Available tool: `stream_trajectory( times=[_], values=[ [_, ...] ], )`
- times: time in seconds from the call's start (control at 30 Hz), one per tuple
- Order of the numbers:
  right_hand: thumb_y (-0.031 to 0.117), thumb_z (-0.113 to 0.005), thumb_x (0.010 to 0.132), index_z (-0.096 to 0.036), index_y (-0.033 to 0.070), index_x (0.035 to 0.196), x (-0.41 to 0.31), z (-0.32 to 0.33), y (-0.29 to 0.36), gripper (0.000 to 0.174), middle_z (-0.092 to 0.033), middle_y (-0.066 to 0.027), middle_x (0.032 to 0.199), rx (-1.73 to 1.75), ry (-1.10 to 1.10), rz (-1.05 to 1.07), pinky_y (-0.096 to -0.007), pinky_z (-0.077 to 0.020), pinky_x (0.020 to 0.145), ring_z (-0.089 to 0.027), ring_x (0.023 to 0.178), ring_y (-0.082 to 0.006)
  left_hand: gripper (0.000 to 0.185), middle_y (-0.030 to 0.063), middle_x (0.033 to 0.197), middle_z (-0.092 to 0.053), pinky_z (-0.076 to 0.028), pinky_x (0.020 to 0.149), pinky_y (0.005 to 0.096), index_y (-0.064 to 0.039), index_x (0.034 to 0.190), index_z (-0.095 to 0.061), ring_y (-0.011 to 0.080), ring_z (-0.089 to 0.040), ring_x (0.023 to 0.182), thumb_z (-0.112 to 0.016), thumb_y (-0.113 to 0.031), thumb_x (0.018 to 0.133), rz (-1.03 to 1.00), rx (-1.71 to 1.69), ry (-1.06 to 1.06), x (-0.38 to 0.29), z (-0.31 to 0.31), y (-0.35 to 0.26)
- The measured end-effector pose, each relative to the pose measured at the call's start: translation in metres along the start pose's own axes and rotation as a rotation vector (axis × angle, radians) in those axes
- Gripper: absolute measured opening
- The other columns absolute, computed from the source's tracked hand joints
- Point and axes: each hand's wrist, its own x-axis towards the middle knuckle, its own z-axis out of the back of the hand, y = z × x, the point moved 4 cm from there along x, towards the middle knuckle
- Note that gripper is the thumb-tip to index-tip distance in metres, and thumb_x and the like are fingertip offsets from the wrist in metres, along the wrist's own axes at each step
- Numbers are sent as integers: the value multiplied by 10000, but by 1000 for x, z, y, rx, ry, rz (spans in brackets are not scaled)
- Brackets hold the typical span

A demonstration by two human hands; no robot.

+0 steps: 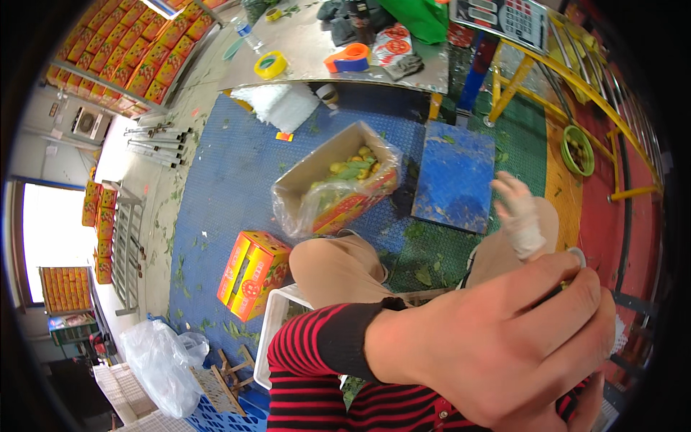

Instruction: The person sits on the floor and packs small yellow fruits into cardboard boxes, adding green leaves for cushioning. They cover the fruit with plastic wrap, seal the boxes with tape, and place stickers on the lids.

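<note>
My left hand [486, 335], in a red-and-black striped sleeve, is large at the lower right. Its fingers curl around a mostly hidden object; only a pale rim [577, 256] shows. Beyond it is my right hand [515, 208], blurred, with a white wrap about the palm and wrist. Its fingers are spread and hold nothing visible, near the blue platform [453, 175] of a floor scale. The right forearm is hidden behind the left hand. Ahead of my knees, an open carton [345, 210] lined with clear plastic holds yellowish fruit [367, 167] with green leaves.
A metal-topped table [302, 38] carries tape rolls, an orange-and-blue tape dispenser [348, 58] and a bottle. The scale's display [502, 21] stands right of it. A closed carton [253, 275] and a white crate [264, 345] sit at my left. A green basket [576, 151] is far right.
</note>
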Motion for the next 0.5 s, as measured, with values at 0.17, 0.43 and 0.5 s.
stream_trajectory(
  times=[0.17,0.43,0.5],
  values=[
    [-61,-622,878,-621,50,1299,-85,92,-60,435,-555,-164,1413,40,-276,-395,-409,-428,1105,-526,1323,-337,256,107,788,-600,-501,568,330,-38,789,-562,257,-586,639,-679,-165,601,169,-103,75,-2,-45,-12],
    [-48,-633,873,-602,28,1310,-180,124,-110,445,-580,-166,1379,-101,-391,-594,-409,-438,1097,-552,1293,-336,316,157,856,-675,-533,573,361,-55,881,-512,293,-657,687,-769,-29,699,287,-120,518,-22,-107,-15],
    [-4,-652,870,-598,24,1296,-205,119,-125,431,-589,-186,1362,-215,-368,-628,-426,-423,1105,-544,1293,-355,349,169,873,-694,-541,575,369,-60,904,-499,302,-675,699,-792,5,724,344,-69,750,-42,-109,1]
  ],
)
